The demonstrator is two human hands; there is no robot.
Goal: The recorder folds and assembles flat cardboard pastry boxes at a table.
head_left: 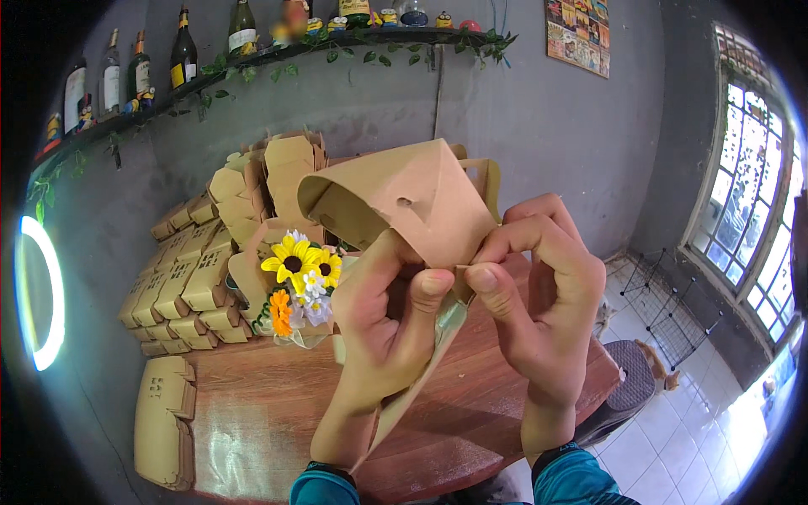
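Observation:
A partly folded brown cardboard takeaway box (396,189) is held up over the table, tilted, with its curved open edge to the left. My left hand (379,324) grips its lower side, thumb near the bottom corner. The fingers of my right hand (547,295) are closed in a pinch at the same corner, thumb against a small flap. A long cardboard strip or panel (412,396) slants down from the corner past my left wrist. Whether it belongs to the box, I cannot tell.
The reddish wooden table (278,412) carries stacked folded boxes (177,278), flat blanks (164,421) and a bunch of artificial flowers (303,278). Upright boxes (290,168) stand behind. A ring light (52,295) glows left. Right are a dark stool (627,379) and wire panels (673,316).

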